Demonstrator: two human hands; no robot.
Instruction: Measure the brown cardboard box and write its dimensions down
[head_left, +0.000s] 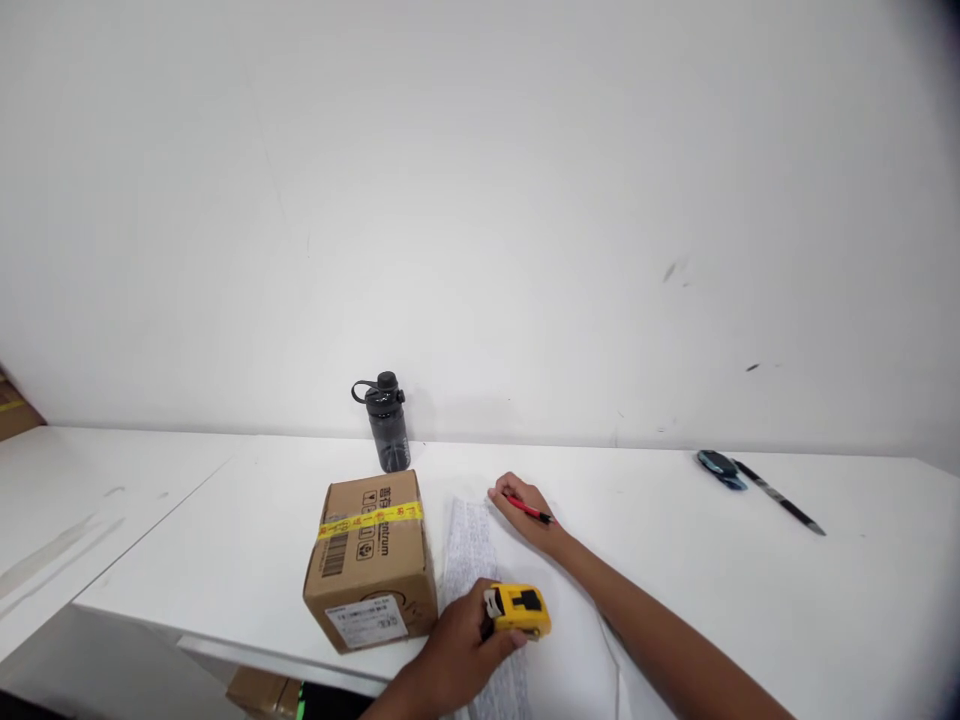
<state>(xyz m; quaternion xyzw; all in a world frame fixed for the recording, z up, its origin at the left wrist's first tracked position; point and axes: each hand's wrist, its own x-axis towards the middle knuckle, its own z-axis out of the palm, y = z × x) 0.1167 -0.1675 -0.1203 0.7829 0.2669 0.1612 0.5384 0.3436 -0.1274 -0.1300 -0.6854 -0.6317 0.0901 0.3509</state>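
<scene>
Left hand (pixel 461 645) clasps a boxy yellow-black plastic tape measure (pixel 529 604) (likely sturdy; grip its sides); right hand (pixel 531 528) pinches a slim red pen (pixel 526 508).

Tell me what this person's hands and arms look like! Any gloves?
No gloves! The left hand and right hand are bare, with no rings that I can see. The left forearm and right forearm show no sleeves, watches or bracelets on the parts in view.
</scene>
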